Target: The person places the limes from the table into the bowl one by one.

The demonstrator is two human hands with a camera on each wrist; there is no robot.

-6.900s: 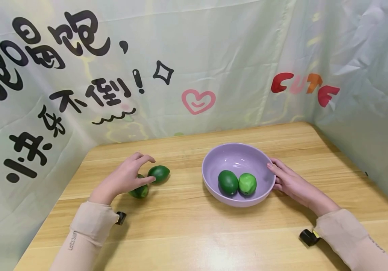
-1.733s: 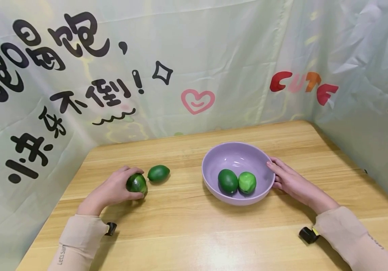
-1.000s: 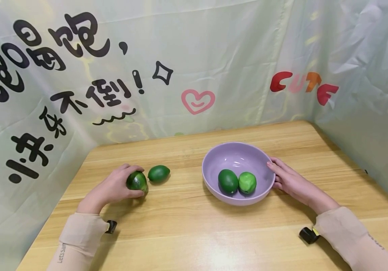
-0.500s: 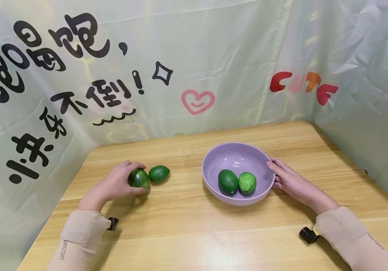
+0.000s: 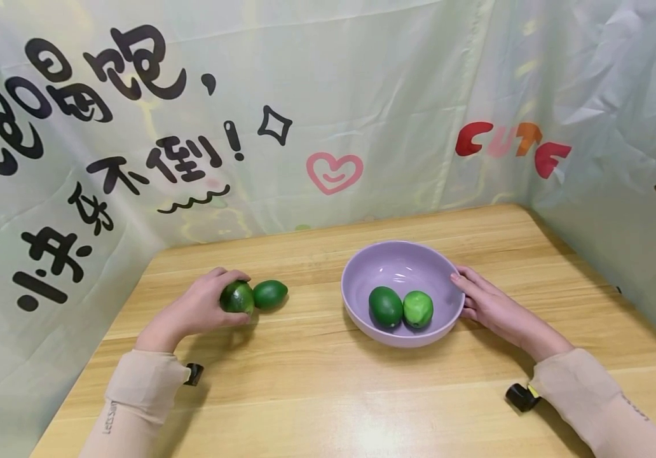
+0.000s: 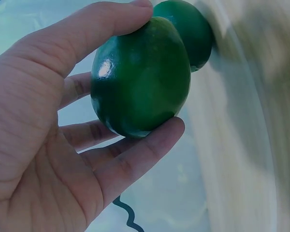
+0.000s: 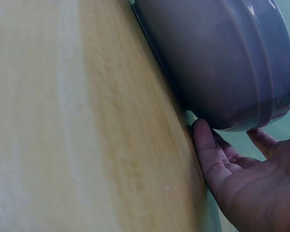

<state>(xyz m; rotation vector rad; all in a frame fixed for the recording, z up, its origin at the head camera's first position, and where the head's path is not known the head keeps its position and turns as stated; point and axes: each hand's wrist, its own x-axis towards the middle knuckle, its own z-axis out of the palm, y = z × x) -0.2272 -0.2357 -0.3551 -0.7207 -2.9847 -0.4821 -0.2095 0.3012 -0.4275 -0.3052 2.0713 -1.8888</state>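
My left hand (image 5: 199, 308) grips a glossy dark green, egg-shaped fruit (image 5: 237, 298), its thumb on one side and fingers curled round the other. In the left wrist view this fruit (image 6: 140, 77) lies between thumb and fingertips. Just to its right on the table is a smaller green fruit (image 5: 271, 294) with a pointed end; the two look to be touching. My right hand (image 5: 494, 305) holds the right rim of a purple bowl (image 5: 399, 257), thumb on the rim and fingers outside below it. Inside the bowl sit a dark green fruit (image 5: 386, 307) and a light green one (image 5: 417, 309).
A wooden table (image 5: 305, 394) carries everything. Printed cloth (image 5: 396, 95) stands up along its back and both sides. Black wrist cameras (image 5: 521, 398) hang from the sleeves close to the tabletop.
Several seconds ago my left hand hovered over the two loose fruits; since then it has gripped the egg-shaped one and carried it slightly right, against the smaller fruit. Right hand and bowl stay put.
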